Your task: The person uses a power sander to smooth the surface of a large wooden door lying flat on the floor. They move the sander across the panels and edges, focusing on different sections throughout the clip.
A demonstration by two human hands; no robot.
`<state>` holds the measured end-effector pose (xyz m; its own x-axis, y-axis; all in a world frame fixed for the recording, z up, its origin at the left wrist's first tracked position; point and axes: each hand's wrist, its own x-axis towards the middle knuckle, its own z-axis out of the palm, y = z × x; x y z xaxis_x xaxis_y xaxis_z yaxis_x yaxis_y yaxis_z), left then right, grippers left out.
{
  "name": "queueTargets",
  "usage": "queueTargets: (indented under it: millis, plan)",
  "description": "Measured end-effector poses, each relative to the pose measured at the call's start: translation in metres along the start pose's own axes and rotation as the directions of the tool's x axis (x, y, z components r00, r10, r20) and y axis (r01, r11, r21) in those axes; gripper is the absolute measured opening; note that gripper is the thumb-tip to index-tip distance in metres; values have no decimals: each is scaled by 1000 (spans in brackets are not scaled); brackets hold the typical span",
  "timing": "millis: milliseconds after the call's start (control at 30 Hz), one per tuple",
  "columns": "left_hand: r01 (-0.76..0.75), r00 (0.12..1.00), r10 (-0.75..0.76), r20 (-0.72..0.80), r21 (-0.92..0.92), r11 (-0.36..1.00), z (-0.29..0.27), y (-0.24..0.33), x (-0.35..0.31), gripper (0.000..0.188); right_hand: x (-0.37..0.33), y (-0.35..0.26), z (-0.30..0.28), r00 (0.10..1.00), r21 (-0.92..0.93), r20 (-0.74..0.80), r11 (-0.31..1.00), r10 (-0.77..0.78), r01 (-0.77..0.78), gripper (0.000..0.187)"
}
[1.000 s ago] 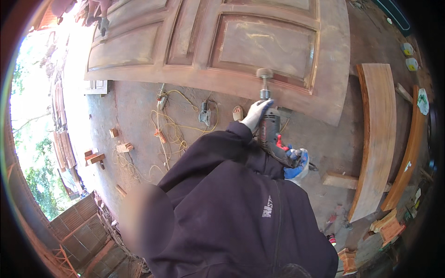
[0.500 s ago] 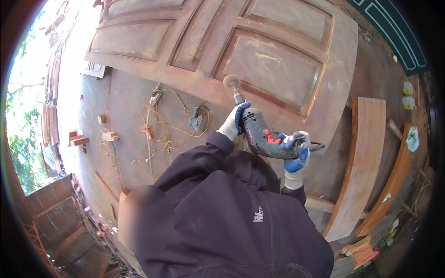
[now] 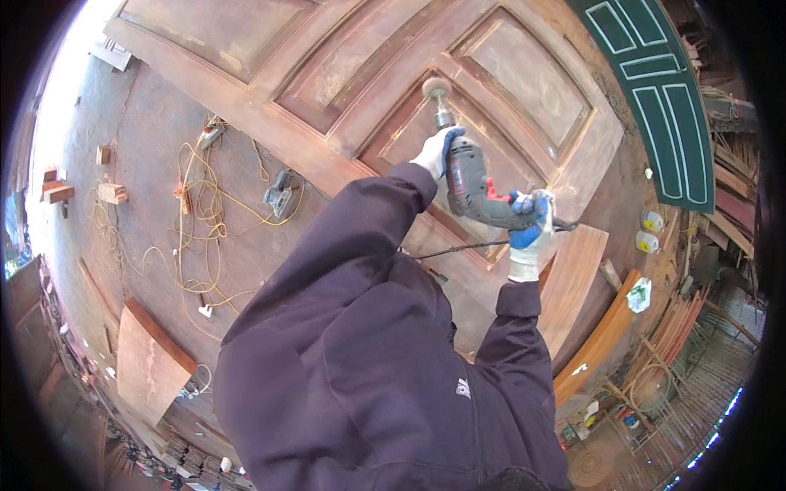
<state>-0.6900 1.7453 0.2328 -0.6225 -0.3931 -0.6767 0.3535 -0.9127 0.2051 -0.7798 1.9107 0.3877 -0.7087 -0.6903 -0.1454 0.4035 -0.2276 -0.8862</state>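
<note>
A grey power drill (image 3: 468, 184) with red parts is held in both gloved hands over a large brown panelled wooden door (image 3: 524, 78). My left hand (image 3: 436, 153) wraps round its front end, just behind the chuck. My right hand (image 3: 532, 222) is closed round the rear handle, where a black cord comes out. A small round sanding wheel (image 3: 436, 87) sits on the drill's tip, over the moulding at a panel's upper corner. Whether the wheel touches the wood I cannot tell.
On the floor to the left lie a tangled yellow cord (image 3: 214, 233), a grey hand power tool (image 3: 281, 199) and wood blocks (image 3: 112, 193). Boards (image 3: 575, 270) lie at the right. A dark green panelled door (image 3: 647, 90) stands beyond, near two small containers (image 3: 647, 240).
The drill and both hands have moved farther over the door, carrying the wheel from near its lower edge to a panel's upper corner. My view has turned to the right.
</note>
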Motion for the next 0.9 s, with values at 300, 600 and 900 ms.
queueTargets:
  millis: [300, 600, 900]
  plan:
    - [-208, 955, 140, -260, -257, 944, -50, -65, -47, 16, -4, -16, -23, 934, -152, 216, 954, 286, -257, 16]
    - [-258, 939, 285, -191, 155, 954, 3, -16, 27, 29, 36, -1, -24, 983, -126, 141, 987, 121, -103, 17]
    - [-282, 950, 230, -210, -270, 920, -6, -46, -13, 21, 24, -30, -17, 949, -215, 162, 949, 270, -233, 16]
